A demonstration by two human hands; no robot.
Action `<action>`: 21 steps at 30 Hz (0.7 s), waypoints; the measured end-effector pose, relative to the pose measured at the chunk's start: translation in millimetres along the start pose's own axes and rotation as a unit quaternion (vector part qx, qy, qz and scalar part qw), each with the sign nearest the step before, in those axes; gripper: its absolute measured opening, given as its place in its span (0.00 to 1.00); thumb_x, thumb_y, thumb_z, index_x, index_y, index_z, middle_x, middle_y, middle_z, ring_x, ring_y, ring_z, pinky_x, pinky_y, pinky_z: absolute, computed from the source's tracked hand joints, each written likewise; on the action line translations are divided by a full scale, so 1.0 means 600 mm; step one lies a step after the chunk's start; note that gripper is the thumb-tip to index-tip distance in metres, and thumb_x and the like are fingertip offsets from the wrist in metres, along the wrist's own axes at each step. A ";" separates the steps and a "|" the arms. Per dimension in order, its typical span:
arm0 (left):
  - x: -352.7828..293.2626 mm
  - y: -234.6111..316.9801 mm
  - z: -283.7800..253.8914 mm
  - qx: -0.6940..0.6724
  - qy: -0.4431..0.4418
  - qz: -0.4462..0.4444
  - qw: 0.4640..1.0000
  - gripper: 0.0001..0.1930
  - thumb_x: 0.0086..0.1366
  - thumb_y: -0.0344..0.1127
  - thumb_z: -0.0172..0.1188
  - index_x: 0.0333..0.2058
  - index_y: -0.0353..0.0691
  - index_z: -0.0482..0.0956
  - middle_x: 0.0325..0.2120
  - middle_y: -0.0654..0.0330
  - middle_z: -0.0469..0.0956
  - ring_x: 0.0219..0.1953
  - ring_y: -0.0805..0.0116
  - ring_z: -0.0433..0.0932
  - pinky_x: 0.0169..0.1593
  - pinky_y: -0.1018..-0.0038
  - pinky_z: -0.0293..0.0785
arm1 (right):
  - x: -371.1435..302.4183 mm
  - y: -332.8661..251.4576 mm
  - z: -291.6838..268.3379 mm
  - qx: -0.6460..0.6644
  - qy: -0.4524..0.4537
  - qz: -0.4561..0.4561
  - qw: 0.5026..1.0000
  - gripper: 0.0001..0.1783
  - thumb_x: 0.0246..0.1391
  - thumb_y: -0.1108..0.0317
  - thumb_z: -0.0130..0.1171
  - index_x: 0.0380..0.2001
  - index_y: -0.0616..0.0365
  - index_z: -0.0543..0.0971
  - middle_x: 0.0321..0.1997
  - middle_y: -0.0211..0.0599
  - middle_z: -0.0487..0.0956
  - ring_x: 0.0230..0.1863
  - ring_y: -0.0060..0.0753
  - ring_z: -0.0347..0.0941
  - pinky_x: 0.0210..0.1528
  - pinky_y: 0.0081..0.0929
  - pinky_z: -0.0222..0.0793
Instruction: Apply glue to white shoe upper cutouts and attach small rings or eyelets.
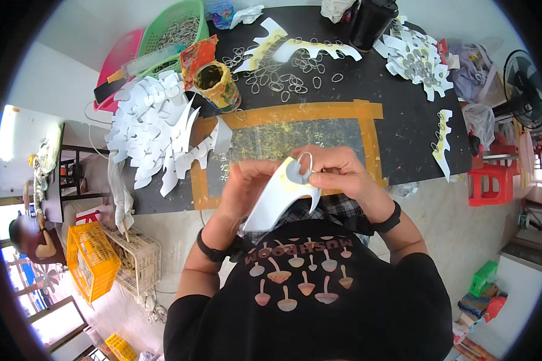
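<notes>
Black shirt point(307, 325), fingers point(328, 181) on white piece point(276, 201)

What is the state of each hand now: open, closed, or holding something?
Left hand: closed, holding the white piece.
Right hand: closed, pinching a metal ring.

Got a flat, dark-topped table point(406, 129) here, pretty loaded: heaped with curved white cutout pieces point(153, 129), scattered oval metal rings point(274, 78), a yellow-smeared open can point(224, 97), a black cylindrical tumbler point(369, 27), orange-brown tape strips point(370, 150).
</notes>
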State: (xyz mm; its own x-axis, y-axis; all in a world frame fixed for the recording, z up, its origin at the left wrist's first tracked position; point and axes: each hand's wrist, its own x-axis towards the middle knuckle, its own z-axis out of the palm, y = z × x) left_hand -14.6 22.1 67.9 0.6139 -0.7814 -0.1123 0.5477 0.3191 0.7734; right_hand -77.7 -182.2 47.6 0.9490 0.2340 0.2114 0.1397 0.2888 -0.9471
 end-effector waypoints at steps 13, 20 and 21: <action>0.011 0.002 -0.008 0.322 -0.104 0.028 0.941 0.14 0.70 0.37 0.54 0.29 0.33 0.78 0.20 0.66 0.78 0.23 0.82 0.72 0.27 0.82 0.66 | 0.018 -0.026 0.009 -0.280 0.017 -0.019 0.960 0.15 0.60 0.62 0.57 0.23 0.62 0.77 0.19 0.32 0.72 0.23 0.21 0.64 0.26 0.23 0.59; -0.009 -0.018 -0.010 0.224 -0.104 0.049 0.968 0.13 0.71 0.36 0.51 0.29 0.33 0.75 0.18 0.63 0.76 0.19 0.79 0.72 0.25 0.80 0.67 | 0.010 -0.006 0.035 0.076 0.062 0.111 0.989 0.18 0.64 0.62 0.53 0.25 0.63 0.80 0.21 0.21 0.74 0.24 0.10 0.63 0.24 0.17 0.55; -0.010 -0.027 -0.015 0.224 -0.105 0.048 0.968 0.13 0.71 0.36 0.51 0.29 0.33 0.75 0.18 0.63 0.76 0.19 0.79 0.72 0.25 0.80 0.67 | 0.008 -0.003 0.029 0.067 0.067 0.125 0.988 0.19 0.64 0.61 0.54 0.23 0.63 0.78 0.20 0.21 0.72 0.24 0.09 0.62 0.24 0.17 0.55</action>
State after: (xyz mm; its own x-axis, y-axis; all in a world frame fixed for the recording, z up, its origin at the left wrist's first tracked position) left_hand -22.0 26.5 50.6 0.4946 -0.8665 0.0674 0.1627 0.1684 0.9722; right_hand -78.3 -165.5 54.9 0.9791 0.1918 -0.0672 -0.1338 0.3595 -0.9235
